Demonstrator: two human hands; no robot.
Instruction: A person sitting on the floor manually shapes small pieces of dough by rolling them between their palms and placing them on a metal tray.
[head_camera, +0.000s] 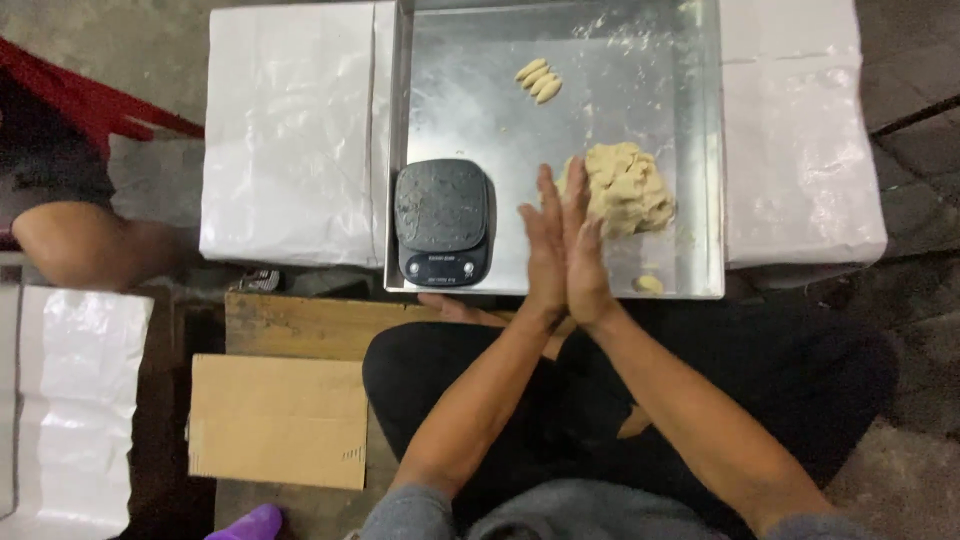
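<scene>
1. The left hand (541, 245) and the right hand (583, 250) were pressed flat together, palm to palm, fingers straight, over the near part of the metal tray (700, 150)
2. Whether any dough was clamped between the palms could not be told, since the hands hid that space
3. The dough lump (630, 190) lay in the tray, just beyond and to the right of the hands, with the right hand's fingertips overlapping its left edge
4. A row of four small shaped dough pieces (538, 81) sat farther back in the tray, well apart from the lump
5. One small dough bit (648, 284) rested near the tray's front right corner
6. A black kitchen scale (442, 220) stood in the tray's front left corner, just left of the hands
7. A flat cardboard sheet (278, 420) lay on the floor, below and left of the tray
</scene>
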